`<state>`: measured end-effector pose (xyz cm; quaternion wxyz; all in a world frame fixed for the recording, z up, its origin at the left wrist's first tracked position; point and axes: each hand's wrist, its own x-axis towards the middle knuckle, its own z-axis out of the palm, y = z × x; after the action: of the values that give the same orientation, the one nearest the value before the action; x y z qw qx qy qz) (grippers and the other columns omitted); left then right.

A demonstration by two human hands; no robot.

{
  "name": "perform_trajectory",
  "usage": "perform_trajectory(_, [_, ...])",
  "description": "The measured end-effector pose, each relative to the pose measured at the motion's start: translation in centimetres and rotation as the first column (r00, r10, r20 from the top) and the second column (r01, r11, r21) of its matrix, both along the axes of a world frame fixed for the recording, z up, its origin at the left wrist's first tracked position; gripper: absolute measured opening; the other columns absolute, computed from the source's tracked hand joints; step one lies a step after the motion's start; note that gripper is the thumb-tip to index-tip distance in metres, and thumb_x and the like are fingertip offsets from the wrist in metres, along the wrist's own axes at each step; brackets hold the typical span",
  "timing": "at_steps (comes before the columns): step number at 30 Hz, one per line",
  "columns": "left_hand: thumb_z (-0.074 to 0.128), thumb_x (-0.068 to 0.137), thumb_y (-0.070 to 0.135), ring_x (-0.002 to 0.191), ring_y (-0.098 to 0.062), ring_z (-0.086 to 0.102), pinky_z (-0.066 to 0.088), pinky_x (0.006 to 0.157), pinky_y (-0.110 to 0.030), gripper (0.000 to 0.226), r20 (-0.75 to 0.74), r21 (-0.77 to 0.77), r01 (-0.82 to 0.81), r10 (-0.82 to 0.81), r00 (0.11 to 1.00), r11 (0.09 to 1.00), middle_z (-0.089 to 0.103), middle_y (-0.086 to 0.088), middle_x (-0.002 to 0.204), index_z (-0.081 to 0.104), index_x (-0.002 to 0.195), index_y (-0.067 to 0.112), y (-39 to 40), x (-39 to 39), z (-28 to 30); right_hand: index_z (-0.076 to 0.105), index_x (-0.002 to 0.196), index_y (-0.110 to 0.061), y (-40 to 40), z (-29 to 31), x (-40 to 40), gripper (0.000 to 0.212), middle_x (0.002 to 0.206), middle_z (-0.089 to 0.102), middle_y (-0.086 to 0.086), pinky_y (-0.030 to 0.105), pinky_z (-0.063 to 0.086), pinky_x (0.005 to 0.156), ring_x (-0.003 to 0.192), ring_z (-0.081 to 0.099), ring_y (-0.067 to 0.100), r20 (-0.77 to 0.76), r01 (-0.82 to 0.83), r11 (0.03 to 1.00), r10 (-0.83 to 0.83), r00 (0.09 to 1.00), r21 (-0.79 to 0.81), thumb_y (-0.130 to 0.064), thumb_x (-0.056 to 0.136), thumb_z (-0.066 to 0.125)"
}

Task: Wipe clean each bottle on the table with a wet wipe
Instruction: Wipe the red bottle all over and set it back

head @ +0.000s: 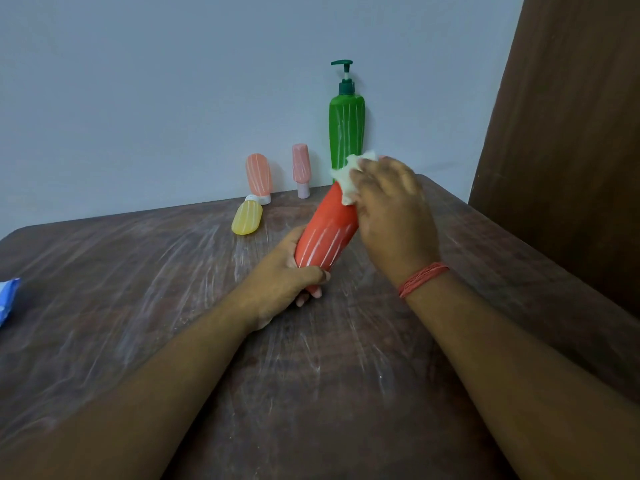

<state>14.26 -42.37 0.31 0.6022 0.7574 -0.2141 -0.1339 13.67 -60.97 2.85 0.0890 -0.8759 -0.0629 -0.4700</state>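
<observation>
We hold the red bottle [327, 233] tilted above the middle of the surface [138, 306], its lower end toward us and its upper end leaning far and right. Our left hand [287, 282] grips that lower end, fingers curled round it. Our right hand [391, 206] clutches the crumpled white wipe [348, 183] and presses it against the bottle's upper end. White streaks run down the bottle's side below the wipe, so we judge the wiping of this one is only partly done.

Far along the wall stand the green pump bottle [346, 133], a pink bottle [300, 169] resting on its cap, and a peach bottle [259, 178] also cap-down and leaning. A yellow bottle [246, 217] lies on its side just in front of the peach one. All show pale streaks, so they seem to await cleaning. A blue packet [8, 299] sits at the left edge.

The risks, as we read them: the left hand has only the narrow end, so a firm stroke from the wipe could twist the wet bottle loose or let it slip. The right hand works just in front of the tall green bottle; a long stroke upward could knock it over. The bunched wipe may smear rather than lift the streaks, and the side facing away from us could be missed unless we turn the bottle.
</observation>
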Motion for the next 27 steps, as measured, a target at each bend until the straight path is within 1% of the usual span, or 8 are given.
perform_trajectory(2, [0.066,0.088,-0.001,0.059,-0.015,0.061,0.046,0.048,-0.026,0.066,-0.020,-0.023,-0.012,0.011,1.000,1.000,0.062,-0.018,0.103,0.038,0.138,0.031,0.1,0.2,-0.1,0.067,0.117,-0.007,0.1,-0.3,0.0,0.026,0.122,0.063,0.008,0.041,0.049,0.096,0.116,0.052,0.028,0.048,-0.051,0.998,0.049,0.998,0.037,-0.014,0.093,0.062])
perform_trajectory(5, [0.070,0.082,0.001,0.063,-0.020,0.063,0.046,0.047,-0.026,0.075,-0.071,-0.111,-0.056,0.049,0.996,0.992,0.062,-0.024,0.114,0.036,0.144,0.026,0.1,0.5,-0.3,0.067,0.106,-0.007,1.4,-0.8,0.0,0.016,0.112,0.062,0.007,0.036,0.052,0.091,0.107,0.056,0.024,-0.011,-0.186,0.982,0.187,0.982,0.036,-0.011,0.091,0.064])
perform_trajectory(9, [0.070,0.070,0.010,0.064,-0.022,0.064,0.046,0.047,-0.026,0.080,-0.092,-0.162,-0.048,0.033,0.995,0.986,0.061,-0.024,0.117,0.038,0.142,0.029,0.2,0.8,-0.4,0.065,0.106,-0.008,1.1,-1.0,0.4,0.014,0.116,0.060,0.007,0.032,0.052,0.091,0.107,0.058,0.021,-0.014,-0.179,0.956,0.187,0.982,0.234,-0.007,0.092,0.064])
perform_trajectory(11, [0.069,0.071,0.009,0.064,-0.022,0.063,0.045,0.047,-0.026,0.076,-0.106,-0.188,-0.040,0.020,0.994,0.981,0.061,-0.023,0.115,0.041,0.138,0.030,0.2,0.9,-0.4,0.064,0.104,-0.009,0.9,-1.2,0.5,0.011,0.112,0.059,0.005,0.031,0.055,0.082,0.098,0.059,0.018,-0.037,-0.205,0.930,0.227,0.973,0.306,-0.010,0.094,0.064])
perform_trajectory(13, [0.068,0.072,0.008,0.063,-0.021,0.062,0.044,0.045,-0.025,0.071,-0.128,-0.241,-0.046,0.016,0.992,0.970,0.060,-0.022,0.112,0.043,0.134,0.031,0.3,1.0,-0.4,0.063,0.100,-0.010,1.3,-1.6,0.5,0.007,0.107,0.058,0.003,0.028,0.053,0.075,0.090,0.057,0.014,-0.058,-0.257,0.919,0.286,0.956,0.300,-0.011,0.094,0.064])
perform_trajectory(18, [0.068,0.072,0.007,0.062,-0.022,0.062,0.044,0.045,-0.025,0.065,-0.133,-0.238,-0.018,-0.014,0.991,0.971,0.060,-0.021,0.110,0.047,0.125,0.037,0.3,0.9,-0.3,0.065,0.110,-0.010,1.1,-1.6,1.0,0.016,0.113,0.059,0.001,0.028,0.055,0.084,0.100,0.060,0.014,0.003,-0.248,0.851,0.279,0.960,0.464,-0.010,0.095,0.062])
perform_trajectory(22, [0.068,0.071,0.007,0.061,-0.022,0.062,0.043,0.044,-0.025,0.069,-0.153,-0.273,-0.041,-0.001,0.988,0.961,0.060,-0.023,0.111,0.045,0.131,0.033,0.3,1.0,-0.3,0.066,0.104,-0.012,1.5,-2.1,0.8,0.012,0.104,0.059,-0.002,0.032,0.057,0.077,0.089,0.061,0.013,-0.009,-0.318,0.822,0.365,0.931,0.473,-0.012,0.092,0.067])
perform_trajectory(27, [0.068,0.070,0.008,0.062,-0.023,0.063,0.044,0.045,-0.026,0.075,-0.134,-0.215,-0.014,-0.015,0.991,0.977,0.059,-0.023,0.111,0.042,0.137,0.030,0.3,1.1,-0.5,0.067,0.106,-0.013,1.2,-1.6,0.9,0.014,0.102,0.057,-0.006,0.021,0.052,0.075,0.088,0.060,0.009,0.062,-0.274,0.775,0.292,0.955,0.570,-0.016,0.093,0.067])
